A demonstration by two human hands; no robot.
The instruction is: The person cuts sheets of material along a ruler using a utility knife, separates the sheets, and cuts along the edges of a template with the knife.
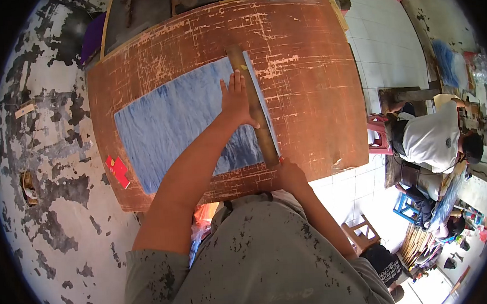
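A blue streaked sheet lies flat on the scratched brown table. Across its right part runs a long dark straight bar, with a narrow strip of the sheet showing beyond it. My left hand presses down with fingers spread, partly on the sheet and partly on the bar. At the bar's near end, by the sheet's lower right corner, my right hand is closed around a small object with a bit of red showing; most of it is hidden.
A red packet lies at the table's left edge. To the right, a person in a white shirt sits near a red chair. A wooden stool, a blue stool and other people are at the lower right.
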